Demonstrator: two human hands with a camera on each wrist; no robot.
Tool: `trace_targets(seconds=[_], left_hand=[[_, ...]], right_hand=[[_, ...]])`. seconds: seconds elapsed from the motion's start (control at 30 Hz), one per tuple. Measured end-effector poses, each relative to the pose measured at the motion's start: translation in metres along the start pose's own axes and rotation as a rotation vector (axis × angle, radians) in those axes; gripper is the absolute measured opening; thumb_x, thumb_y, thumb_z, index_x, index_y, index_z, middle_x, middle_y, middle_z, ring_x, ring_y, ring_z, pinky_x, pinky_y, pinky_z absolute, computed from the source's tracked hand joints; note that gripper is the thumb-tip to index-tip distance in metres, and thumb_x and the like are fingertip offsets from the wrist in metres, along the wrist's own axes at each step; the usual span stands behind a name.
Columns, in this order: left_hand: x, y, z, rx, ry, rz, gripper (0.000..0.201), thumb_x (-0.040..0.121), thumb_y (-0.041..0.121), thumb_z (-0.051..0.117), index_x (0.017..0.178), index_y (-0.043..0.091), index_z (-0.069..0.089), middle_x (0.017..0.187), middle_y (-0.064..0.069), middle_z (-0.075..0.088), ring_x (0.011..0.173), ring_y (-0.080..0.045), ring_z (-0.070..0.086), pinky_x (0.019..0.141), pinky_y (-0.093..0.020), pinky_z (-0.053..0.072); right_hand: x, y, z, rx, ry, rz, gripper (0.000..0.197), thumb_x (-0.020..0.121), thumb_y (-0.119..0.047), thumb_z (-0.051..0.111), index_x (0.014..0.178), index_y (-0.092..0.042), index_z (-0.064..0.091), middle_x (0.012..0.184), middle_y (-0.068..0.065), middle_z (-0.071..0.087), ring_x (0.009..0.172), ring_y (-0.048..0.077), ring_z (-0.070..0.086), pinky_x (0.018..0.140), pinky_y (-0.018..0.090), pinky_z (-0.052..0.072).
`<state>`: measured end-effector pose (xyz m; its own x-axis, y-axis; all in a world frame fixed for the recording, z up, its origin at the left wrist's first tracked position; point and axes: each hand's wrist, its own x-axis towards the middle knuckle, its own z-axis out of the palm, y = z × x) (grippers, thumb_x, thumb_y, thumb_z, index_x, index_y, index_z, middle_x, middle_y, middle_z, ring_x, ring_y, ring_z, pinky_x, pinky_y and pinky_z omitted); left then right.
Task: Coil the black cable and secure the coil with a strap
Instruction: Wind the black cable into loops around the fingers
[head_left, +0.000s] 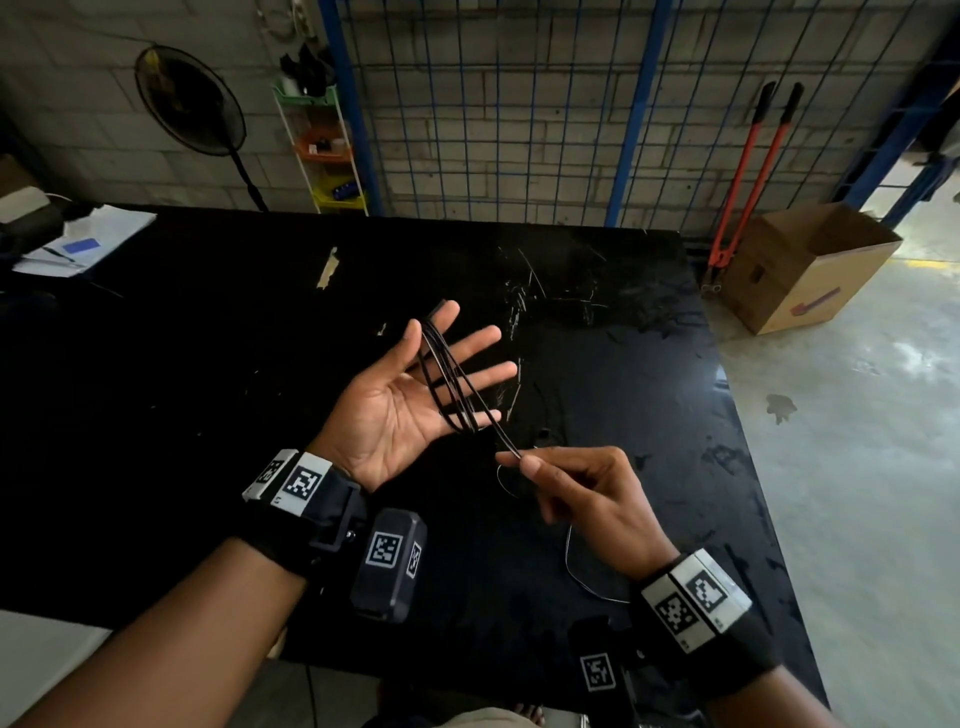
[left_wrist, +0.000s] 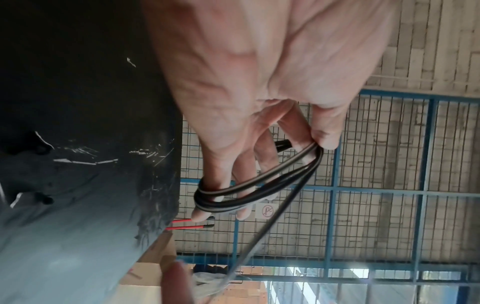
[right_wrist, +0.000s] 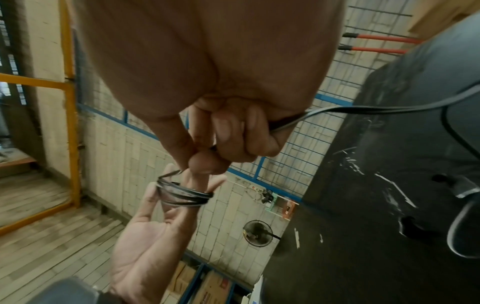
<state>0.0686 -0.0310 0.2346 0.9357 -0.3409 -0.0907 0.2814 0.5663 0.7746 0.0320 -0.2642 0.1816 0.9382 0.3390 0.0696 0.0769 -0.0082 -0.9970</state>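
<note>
My left hand (head_left: 395, 405) is held palm up above the black table (head_left: 208, 364), fingers straight and spread. Several loops of the black cable (head_left: 452, 379) are wound across those fingers, from beside the thumb down to the little finger. In the left wrist view the loops (left_wrist: 259, 189) hang round the fingers. My right hand (head_left: 524, 462) pinches the cable between thumb and forefinger just below the left little finger. The loose cable (head_left: 576, 571) trails from that hand down onto the table, also visible in the right wrist view (right_wrist: 363, 111). I see no strap.
Papers (head_left: 83, 244) lie at the table's far left corner. Beyond the right edge stand an open cardboard box (head_left: 800, 265) and red-handled bolt cutters (head_left: 748, 171) against the wire fence. A fan (head_left: 189, 98) and a small shelf rack (head_left: 327, 145) stand behind the table.
</note>
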Motion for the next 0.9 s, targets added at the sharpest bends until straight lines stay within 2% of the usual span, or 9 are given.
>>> trace_targets(seconds=[0.07,0.17,0.23,0.37,0.47,0.53,0.67,0.73,0.9], left_hand=[[0.001,0.002,0.001,-0.039,-0.032,0.019,0.044,0.1,0.045,0.038,0.131,0.032,0.067,0.156,-0.016,0.053,0.139,-0.046,0.052,0.11,-0.076,0.033],[0.002,0.002,0.004,-0.114,-0.093,0.032,0.043,0.101,0.045,0.04,0.134,0.032,0.064,0.16,-0.017,0.046,0.144,-0.048,0.045,0.109,-0.076,0.033],[0.003,0.004,0.006,-0.167,-0.155,0.029,0.042,0.102,0.043,0.043,0.138,0.03,0.059,0.163,-0.018,0.038,0.148,-0.05,0.036,0.111,-0.078,0.027],[0.0,0.013,0.008,-0.267,-0.296,-0.002,0.041,0.105,0.036,0.046,0.142,0.02,0.055,0.165,-0.023,0.033,0.152,-0.056,0.016,0.114,-0.082,0.01],[-0.004,0.015,0.01,-0.25,-0.371,-0.095,0.04,0.105,0.033,0.05,0.141,0.016,0.058,0.162,-0.026,0.038,0.151,-0.057,0.012,0.114,-0.082,0.004],[-0.008,0.009,0.012,-0.208,-0.413,-0.167,0.04,0.105,0.033,0.052,0.141,0.016,0.059,0.161,-0.026,0.039,0.15,-0.058,0.012,0.114,-0.082,0.001],[-0.017,-0.016,0.014,-0.11,-0.462,-0.309,0.04,0.103,0.034,0.057,0.137,0.014,0.063,0.16,-0.028,0.038,0.146,-0.065,0.018,0.114,-0.083,0.002],[-0.021,-0.025,0.016,-0.046,-0.481,-0.359,0.039,0.101,0.033,0.06,0.134,0.012,0.066,0.158,-0.033,0.034,0.142,-0.071,0.022,0.114,-0.083,0.005],[-0.022,-0.038,0.02,0.239,-0.427,-0.423,0.044,0.1,0.033,0.062,0.135,0.008,0.065,0.153,-0.031,0.048,0.136,-0.064,0.044,0.115,-0.074,0.018]], right_hand=[[0.001,0.008,-0.002,0.071,-0.007,0.057,0.03,0.095,-0.026,0.064,0.111,-0.007,0.081,0.05,-0.002,0.054,0.046,0.007,0.045,0.052,0.015,0.037],[0.005,0.02,-0.004,0.112,-0.04,0.14,0.03,0.093,-0.029,0.065,0.11,-0.01,0.082,0.055,0.006,0.051,0.05,0.016,0.038,0.05,0.022,0.029],[0.007,0.03,-0.005,0.117,-0.067,0.188,0.029,0.095,-0.03,0.066,0.111,-0.013,0.082,0.058,0.007,0.052,0.052,0.018,0.036,0.051,0.028,0.025],[0.011,0.049,-0.018,0.022,-0.022,0.248,0.021,0.099,-0.024,0.066,0.106,-0.012,0.083,0.055,-0.001,0.052,0.048,0.006,0.041,0.047,0.016,0.032],[0.02,0.055,-0.029,-0.028,0.086,0.265,0.025,0.095,-0.023,0.072,0.093,0.0,0.079,0.045,-0.012,0.047,0.04,-0.001,0.036,0.044,0.015,0.029],[0.031,0.051,-0.035,-0.045,0.165,0.236,0.028,0.091,-0.023,0.075,0.083,0.005,0.075,0.044,-0.013,0.053,0.039,-0.004,0.039,0.044,0.013,0.031],[0.058,0.026,-0.046,-0.165,0.242,0.156,0.03,0.084,-0.035,0.082,0.07,-0.01,0.073,0.056,-0.005,0.065,0.051,0.002,0.053,0.053,0.019,0.042],[0.069,0.009,-0.047,-0.252,0.176,0.132,0.031,0.082,-0.039,0.084,0.068,-0.014,0.073,0.06,0.0,0.069,0.058,0.005,0.06,0.06,0.024,0.048],[0.081,-0.035,-0.035,-0.414,0.033,0.059,0.031,0.08,-0.041,0.086,0.061,-0.025,0.068,0.044,-0.017,0.053,0.044,-0.001,0.047,0.054,0.018,0.042]])
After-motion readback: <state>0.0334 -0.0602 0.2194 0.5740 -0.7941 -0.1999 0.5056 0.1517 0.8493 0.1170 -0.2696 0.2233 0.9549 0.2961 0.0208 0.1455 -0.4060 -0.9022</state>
